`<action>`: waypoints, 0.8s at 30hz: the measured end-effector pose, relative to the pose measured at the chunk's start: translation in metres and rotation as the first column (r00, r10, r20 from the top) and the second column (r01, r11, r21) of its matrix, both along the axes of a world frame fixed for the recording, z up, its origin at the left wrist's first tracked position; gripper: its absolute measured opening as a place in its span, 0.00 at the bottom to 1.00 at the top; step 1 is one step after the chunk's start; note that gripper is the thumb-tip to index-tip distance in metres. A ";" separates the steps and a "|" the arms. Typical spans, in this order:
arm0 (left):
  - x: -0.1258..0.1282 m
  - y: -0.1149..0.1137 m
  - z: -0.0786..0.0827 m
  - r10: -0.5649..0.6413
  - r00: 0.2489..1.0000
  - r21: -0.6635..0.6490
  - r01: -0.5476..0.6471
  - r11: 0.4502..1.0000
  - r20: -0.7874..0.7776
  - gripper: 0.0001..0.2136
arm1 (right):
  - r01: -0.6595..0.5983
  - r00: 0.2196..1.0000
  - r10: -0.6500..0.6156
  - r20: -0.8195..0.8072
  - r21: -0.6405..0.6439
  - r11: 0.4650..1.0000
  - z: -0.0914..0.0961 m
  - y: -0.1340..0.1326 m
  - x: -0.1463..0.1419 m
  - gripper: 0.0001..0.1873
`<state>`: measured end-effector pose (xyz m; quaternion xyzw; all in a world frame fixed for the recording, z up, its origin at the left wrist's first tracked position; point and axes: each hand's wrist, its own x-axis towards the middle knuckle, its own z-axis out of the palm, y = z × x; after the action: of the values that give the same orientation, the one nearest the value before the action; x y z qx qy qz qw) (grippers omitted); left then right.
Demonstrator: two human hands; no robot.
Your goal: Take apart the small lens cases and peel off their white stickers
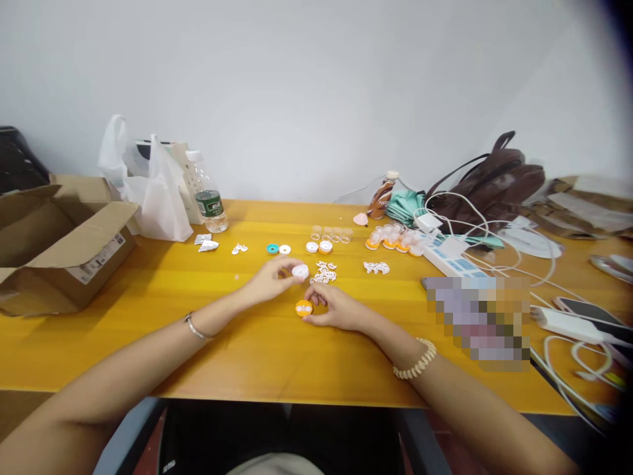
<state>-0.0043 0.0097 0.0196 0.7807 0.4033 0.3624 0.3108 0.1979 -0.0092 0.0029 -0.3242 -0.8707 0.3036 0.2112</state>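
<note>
Left grip (270,280) pinches a white round piece (300,270); right grip (342,308) holds the orange disc (303,308) by its edge, best kept steady and lightly pinched

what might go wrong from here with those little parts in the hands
The white round piece sits at the fingertips of the left hand, so it might slip out.
The right hand, gripping the orange round piece by its edge, could brush the loose white pieces just beyond it and scatter them.
If the orange round piece tips, anything loose in it may spill; I can't tell what is fixed.
</note>
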 end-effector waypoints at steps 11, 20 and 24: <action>0.044 0.097 -0.006 0.289 0.944 0.093 -0.277 0.956 -0.162 0.19 | 0.002 1.000 -0.002 0.001 0.022 1.000 0.001 -0.001 0.001 0.14; 0.040 0.090 -0.006 0.307 0.940 0.120 -0.291 0.949 -0.148 0.22 | -0.001 1.000 0.001 -0.001 0.017 1.000 0.000 0.000 0.001 0.15; 0.019 0.048 0.004 0.184 0.975 0.209 -0.154 0.966 -0.129 0.12 | -0.006 1.000 0.007 -0.006 0.020 1.000 -0.001 0.000 0.001 0.14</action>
<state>0.0147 0.0575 0.0241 0.7948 0.4524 0.3673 0.1692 0.1991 -0.0095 0.0019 -0.3184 -0.8742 0.2964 0.2159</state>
